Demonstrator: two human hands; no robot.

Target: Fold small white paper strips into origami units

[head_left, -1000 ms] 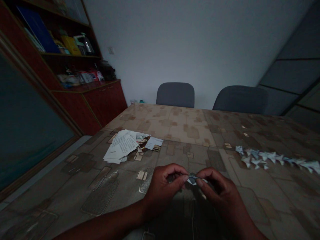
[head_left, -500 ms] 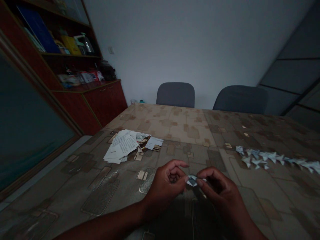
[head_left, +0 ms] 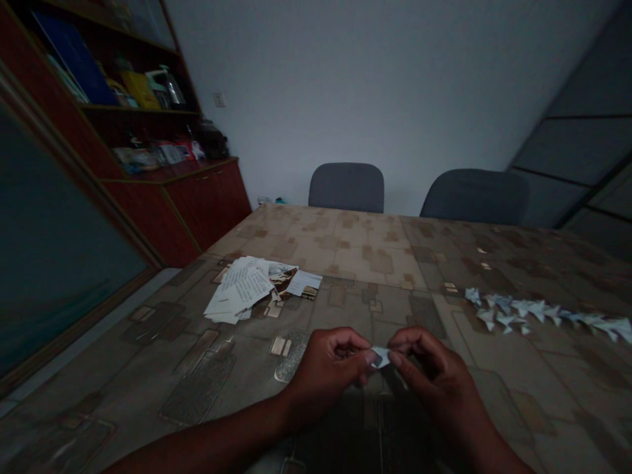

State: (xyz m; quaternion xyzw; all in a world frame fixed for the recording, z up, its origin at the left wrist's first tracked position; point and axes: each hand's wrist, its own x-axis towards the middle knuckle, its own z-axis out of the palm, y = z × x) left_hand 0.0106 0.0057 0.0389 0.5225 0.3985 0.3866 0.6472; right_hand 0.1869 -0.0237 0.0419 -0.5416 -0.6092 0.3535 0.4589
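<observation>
Between my two hands is a small folded piece of paper (head_left: 382,357), white with a grey patch. My left hand (head_left: 333,359) pinches its left end between thumb and index finger. At the other end, the thumb and fingertips of my right hand (head_left: 427,362) are closed on the same paper. Both hands are over the near part of the table. To the left, beyond my left hand, lies a loose pile of printed paper pieces (head_left: 241,289). Several folded paper pieces with pointed tips (head_left: 538,309) lie in a cluster at the right.
A patterned brown cloth covers the table (head_left: 316,243). Two grey chairs, one at the middle (head_left: 346,187) and one at the right (head_left: 476,194), stand behind its far edge. A red-brown cabinet (head_left: 192,204) with filled shelves is at the left.
My left index finger was raised off the paper and has come down, closing the pinch. The paper has tilted slightly. My right hand has stayed almost in place.
</observation>
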